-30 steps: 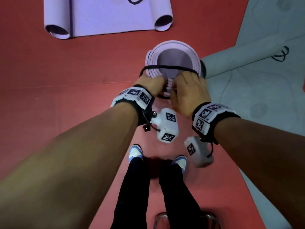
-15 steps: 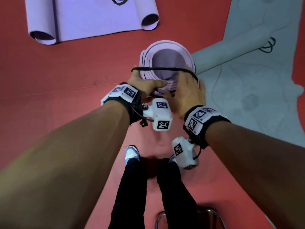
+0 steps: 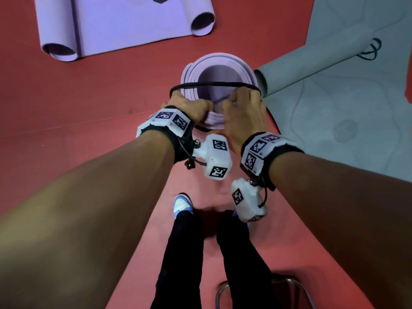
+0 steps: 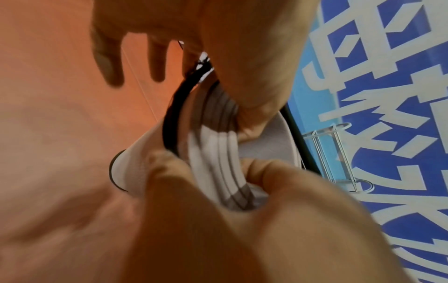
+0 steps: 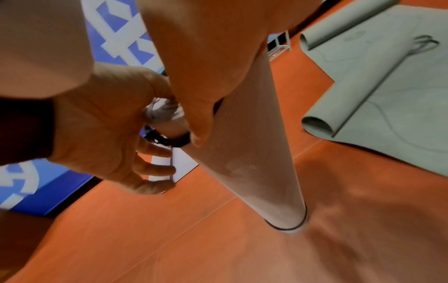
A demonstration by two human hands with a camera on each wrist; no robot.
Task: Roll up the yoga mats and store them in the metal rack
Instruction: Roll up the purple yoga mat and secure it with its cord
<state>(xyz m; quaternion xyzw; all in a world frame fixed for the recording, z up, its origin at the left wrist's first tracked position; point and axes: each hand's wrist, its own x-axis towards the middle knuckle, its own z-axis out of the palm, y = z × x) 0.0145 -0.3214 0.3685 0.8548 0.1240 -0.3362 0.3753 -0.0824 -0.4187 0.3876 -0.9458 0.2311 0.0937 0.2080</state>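
Observation:
A rolled purple yoga mat stands on end on the red floor, seen from above. A black elastic band is stretched across its open top between both hands. My left hand pinches the band against the roll's layered rim. My right hand grips the band's other side, with its thumb hooked on the band. A second black band circles the roll near the floor. A white wire rack stands by the blue wall.
A flat purple mat with curled ends lies at the far left. A grey-green mat, partly rolled, lies at the right with a black band on it. My feet stand just behind the roll. A chrome tube shows at the bottom edge.
Both hands stay at the top of the upright roll with the band stretched between them. The right hand's fingers have curled further over the rim.

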